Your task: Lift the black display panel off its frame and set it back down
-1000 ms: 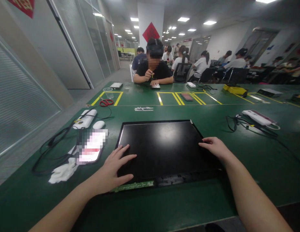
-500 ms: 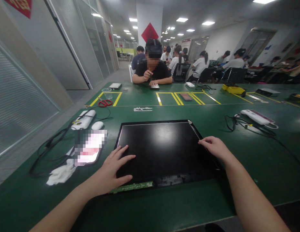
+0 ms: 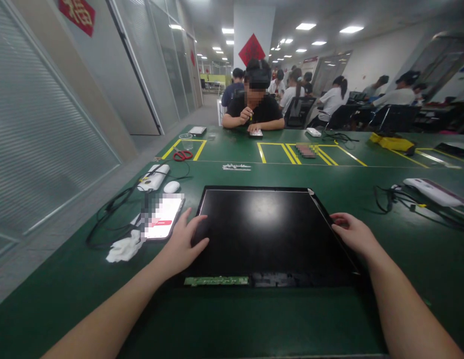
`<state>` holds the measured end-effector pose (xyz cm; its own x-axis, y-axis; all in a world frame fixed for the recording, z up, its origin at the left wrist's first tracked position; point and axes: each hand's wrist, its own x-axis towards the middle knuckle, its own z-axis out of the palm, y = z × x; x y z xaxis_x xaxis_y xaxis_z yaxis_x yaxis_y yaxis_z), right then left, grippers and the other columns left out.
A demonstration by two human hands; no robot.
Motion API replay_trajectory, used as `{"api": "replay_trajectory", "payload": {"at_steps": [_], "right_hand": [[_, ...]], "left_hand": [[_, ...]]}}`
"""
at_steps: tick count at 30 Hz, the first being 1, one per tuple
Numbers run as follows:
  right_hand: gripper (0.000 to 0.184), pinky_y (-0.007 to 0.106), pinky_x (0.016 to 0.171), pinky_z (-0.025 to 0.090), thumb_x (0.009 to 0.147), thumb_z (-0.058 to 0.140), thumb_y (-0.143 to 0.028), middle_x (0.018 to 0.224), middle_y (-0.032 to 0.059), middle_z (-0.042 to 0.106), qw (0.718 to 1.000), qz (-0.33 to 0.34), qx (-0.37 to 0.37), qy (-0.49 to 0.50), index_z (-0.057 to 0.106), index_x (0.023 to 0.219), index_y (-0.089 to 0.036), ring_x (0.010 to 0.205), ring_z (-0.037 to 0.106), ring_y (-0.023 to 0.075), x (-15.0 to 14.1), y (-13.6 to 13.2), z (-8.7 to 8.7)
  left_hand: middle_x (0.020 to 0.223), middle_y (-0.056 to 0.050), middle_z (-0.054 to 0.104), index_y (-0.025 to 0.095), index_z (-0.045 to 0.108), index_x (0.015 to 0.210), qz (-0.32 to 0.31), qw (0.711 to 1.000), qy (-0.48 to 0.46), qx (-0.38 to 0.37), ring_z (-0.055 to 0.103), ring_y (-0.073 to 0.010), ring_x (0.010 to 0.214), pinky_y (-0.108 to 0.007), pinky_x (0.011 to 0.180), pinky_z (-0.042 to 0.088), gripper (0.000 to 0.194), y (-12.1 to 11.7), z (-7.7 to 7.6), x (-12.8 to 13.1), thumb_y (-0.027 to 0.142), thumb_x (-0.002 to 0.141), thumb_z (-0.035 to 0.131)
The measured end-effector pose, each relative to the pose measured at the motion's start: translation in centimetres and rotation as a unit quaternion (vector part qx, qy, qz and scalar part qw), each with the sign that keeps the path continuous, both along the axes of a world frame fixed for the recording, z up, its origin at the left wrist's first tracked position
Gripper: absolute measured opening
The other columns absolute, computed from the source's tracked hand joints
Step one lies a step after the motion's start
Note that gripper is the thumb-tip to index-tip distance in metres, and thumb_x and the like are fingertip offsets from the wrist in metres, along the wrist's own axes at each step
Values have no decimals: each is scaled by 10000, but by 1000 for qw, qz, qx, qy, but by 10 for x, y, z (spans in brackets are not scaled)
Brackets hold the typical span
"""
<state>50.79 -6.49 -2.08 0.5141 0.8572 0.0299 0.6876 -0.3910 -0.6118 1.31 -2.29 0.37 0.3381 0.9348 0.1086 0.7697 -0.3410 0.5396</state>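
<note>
A black LCD panel (image 3: 261,239) lies flat on the green table in front of me, its screen side up. Along its near edge runs a narrow green circuit board (image 3: 217,281). My left hand (image 3: 183,247) is at the panel's left edge, fingers spread, with the thumb and a finger reaching over the border. At the right edge, my right hand (image 3: 353,234) has its fingers bent and close together, the tips against the frame. A small pale tab (image 3: 311,191) shows at the far right corner.
Left of the panel lie a lit phone (image 3: 164,219), crumpled tissue (image 3: 123,248), a white mouse (image 3: 172,187), a white device (image 3: 154,177) with black cables, and red scissors (image 3: 183,155). White strips (image 3: 236,167) lie beyond. Another white device (image 3: 433,192) sits right; a person (image 3: 254,107) works opposite.
My left hand has slid off the screen face to the left edge. My right hand has shifted slightly outward along the right edge. The whole view has swung left.
</note>
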Motion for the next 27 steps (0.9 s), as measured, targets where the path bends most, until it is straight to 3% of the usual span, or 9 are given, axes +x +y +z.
{"api": "replay_trajectory", "payload": {"at_steps": [4, 8, 12, 16, 19, 23, 27], "right_hand": [[295, 321, 682, 477, 704, 592, -258, 817, 47, 705, 1000, -16, -4, -21, 702, 973, -209, 732, 653, 204, -4, -1, 4], [317, 340, 694, 479, 719, 597, -290, 829, 53, 713, 999, -15, -12, -29, 701, 1006, -206, 739, 665, 217, -2, -1, 4], [351, 366, 693, 471, 730, 604, -328, 862, 61, 728, 998, -22, -41, -51, 708, 1047, -218, 782, 677, 245, 2, 0, 3], [368, 384, 678, 459, 750, 586, -355, 890, 73, 738, 994, -24, -68, -79, 729, 1067, -234, 828, 680, 272, 4, 2, 3], [401, 391, 668, 456, 749, 583, -368, 910, 77, 744, 993, -31, -76, -83, 726, 1098, -232, 836, 681, 283, 5, 3, 3], [404, 386, 666, 458, 738, 585, -387, 914, 74, 747, 994, -32, -81, -67, 720, 1087, -233, 836, 685, 281, 7, 4, 0], [415, 369, 671, 460, 728, 574, -380, 890, 68, 743, 995, -32, -69, -61, 709, 1088, -224, 825, 685, 265, 8, 5, -4]], "left_hand": [[1584, -263, 384, 110, 433, 1466, 29, 999, 33, -23, 265, -430, 1501, -640, 1162, 287, 657, 1, -8, 3, 429, 900, 534], [1516, -210, 508, 129, 511, 1410, 17, 999, 41, -12, 366, -370, 1473, -581, 1178, 313, 563, 3, -4, 4, 392, 914, 465], [1443, -146, 592, 163, 517, 1406, 41, 999, -18, -23, 536, -314, 1356, -507, 1115, 428, 540, 4, 4, 2, 239, 882, 409], [1377, -109, 649, 203, 531, 1385, 76, 986, -134, -65, 581, -312, 1304, -506, 1062, 470, 545, 3, 9, 3, 203, 848, 438], [1372, -105, 652, 206, 538, 1329, 79, 945, -296, -109, 616, -292, 1255, -462, 1026, 505, 489, 3, 10, 7, 278, 846, 504], [1380, -109, 641, 208, 578, 1224, 144, 853, -468, -179, 687, -277, 1117, -390, 893, 572, 473, 5, 12, 12, 297, 766, 660], [1111, -86, 754, 192, 654, 1149, 230, 767, -550, -239, 746, -213, 865, -274, 696, 581, 413, 6, 18, 17, 163, 741, 708]]}}
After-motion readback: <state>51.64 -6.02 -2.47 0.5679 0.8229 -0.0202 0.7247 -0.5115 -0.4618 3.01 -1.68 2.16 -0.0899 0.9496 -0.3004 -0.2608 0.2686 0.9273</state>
